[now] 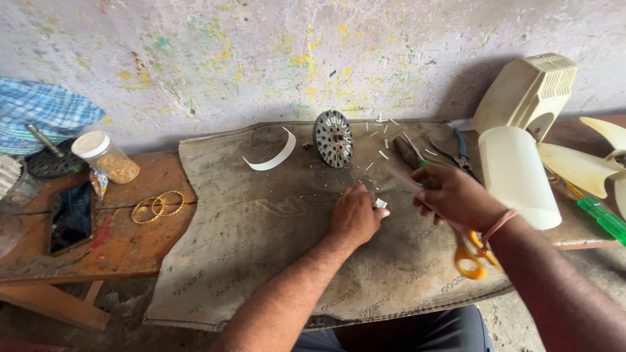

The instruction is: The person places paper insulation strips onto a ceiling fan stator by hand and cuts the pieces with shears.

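My left hand [355, 215] rests knuckles up on a dirty sackcloth [261, 248], fingers pinched on a small white piece [380, 203]. Just to its right, my right hand [456, 195] is closed on a thin pale strip [403, 180], blurred, that points up and left. A round metal disc with slots [333, 138] stands on edge behind the hands, with several short white slips [383, 154] scattered around it. A curved white strip [274, 158] lies to the disc's left. Orange-handled scissors [471, 261] lie under my right forearm.
Pliers [458, 151] and a dark-handled tool [408, 151] lie behind the right hand. A cream fan housing [528, 91], white cylinder [515, 176], fan blades [583, 166] and a green handle [603, 218] stand right. The wooden bench [117, 251] at left holds a jar [104, 156], bangles [158, 207] and phone [72, 218].
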